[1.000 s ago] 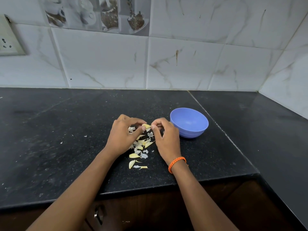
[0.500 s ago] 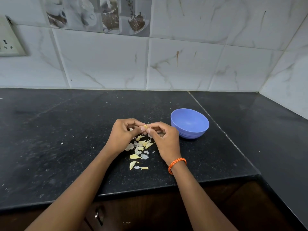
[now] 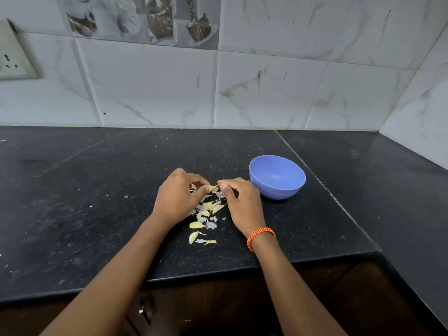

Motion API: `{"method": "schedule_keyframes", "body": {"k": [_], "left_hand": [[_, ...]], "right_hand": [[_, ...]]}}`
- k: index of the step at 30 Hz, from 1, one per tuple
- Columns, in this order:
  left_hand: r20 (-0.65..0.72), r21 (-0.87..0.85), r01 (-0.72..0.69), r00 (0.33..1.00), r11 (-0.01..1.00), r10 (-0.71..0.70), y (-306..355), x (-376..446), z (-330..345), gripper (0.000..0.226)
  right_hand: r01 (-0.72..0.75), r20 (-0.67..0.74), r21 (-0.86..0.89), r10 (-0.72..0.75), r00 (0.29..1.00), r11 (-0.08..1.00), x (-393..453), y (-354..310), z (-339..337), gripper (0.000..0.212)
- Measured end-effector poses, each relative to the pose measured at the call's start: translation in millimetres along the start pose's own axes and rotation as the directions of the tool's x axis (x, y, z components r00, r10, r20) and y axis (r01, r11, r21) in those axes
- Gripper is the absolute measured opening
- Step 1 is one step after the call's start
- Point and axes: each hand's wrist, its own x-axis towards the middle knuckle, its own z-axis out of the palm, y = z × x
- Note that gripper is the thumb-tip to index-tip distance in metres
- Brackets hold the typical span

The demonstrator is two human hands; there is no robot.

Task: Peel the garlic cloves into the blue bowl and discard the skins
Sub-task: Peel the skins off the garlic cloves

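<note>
- Head view: a small garlic clove (image 3: 213, 188) is pinched between the two hands, just above the black countertop (image 3: 97, 190), a little left of the blue bowl (image 3: 277, 177).
- Pale yellow is seen on the clove, with a thin papery tip poking up between the fingertips; whether skin is attached cannot be told.
- Left hand (image 3: 178, 198) is curled, thumb and forefinger closed together on the clove's left end.
- Right hand (image 3: 242, 204) is closed the same way, thumb and forefinger clamped on the clove's right end; an orange braided band (image 3: 260, 237) is worn at that wrist.
- Loose skins (image 3: 206, 219) are scattered on the counter directly below and nearer than the hands: yellowish curved flakes mixed with whitish translucent scraps, some overlapping, a few lying apart at the near end.
- Tiny white flecks (image 3: 108, 195) are dotted over the counter well to the left.
- Blue bowl is seen upright, smooth and matte, ribbed near its base; what can be seen of its inside shows nothing in it.
- No brand, label or readable writing is visible on the bowl, the counter or the tiles.
- Printed cups and coffee beans are shown on the far wall's picture tile (image 3: 145, 18); a wall socket (image 3: 14, 54) is mounted at far left.
</note>
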Motion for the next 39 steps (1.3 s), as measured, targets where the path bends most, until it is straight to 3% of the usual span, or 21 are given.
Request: {"method": "schedule_keyframes", "body": {"k": [5,10,13,17,22,26,32,39], "left_hand": [[0.005,0.165,-0.116,0.993,0.98,0.116,-3.5,-0.1,-0.3,0.009],[-0.008,0.094,-0.115,0.993,0.989,0.116,-3.8,-0.4,2.8,0.009],[-0.025,0.034,-0.125,0.992,0.991,0.126,-3.7,-0.8,4.2,0.012],[-0.033,-0.037,-0.135,0.99,0.99,0.134,-0.2,-4.3,5.2,0.014],[0.021,-0.155,-0.125,0.991,0.98,0.13,0.8,-4.3,5.2,0.01],[0.105,-0.248,-0.105,0.985,0.963,0.134,3.8,-4.6,6.9,0.016],[0.1,-0.378,-0.059,0.99,0.924,0.104,4.3,-2.4,2.8,0.01],[0.098,-0.442,-0.037,0.991,0.896,0.089,3.3,-1.6,0.7,0.01]], "right_hand": [[-0.045,0.096,-0.091,0.054,0.994,0.995,-5.8,-0.5,-12.6,0.006],[-0.049,0.19,-0.123,0.072,0.979,0.991,-14.5,2.1,-18.6,0.02],[-0.03,0.209,-0.149,0.061,0.976,0.988,-14.5,-0.4,-17.5,0.008],[0.0,0.265,-0.144,0.039,0.964,0.99,-12.6,-0.8,-18.6,0.009],[-0.037,0.166,0.004,0.036,0.986,0.999,-12.4,-1.3,-27.2,0.008],[0.015,0.091,0.079,-0.022,0.996,0.997,-12.1,-5.2,-29.3,0.011],[0.067,0.001,0.143,-0.068,0.998,0.987,-12.2,-6.3,-27.1,0.01],[0.068,0.01,0.219,-0.072,0.997,0.973,-14.1,-8.3,-22.3,0.019]]}}
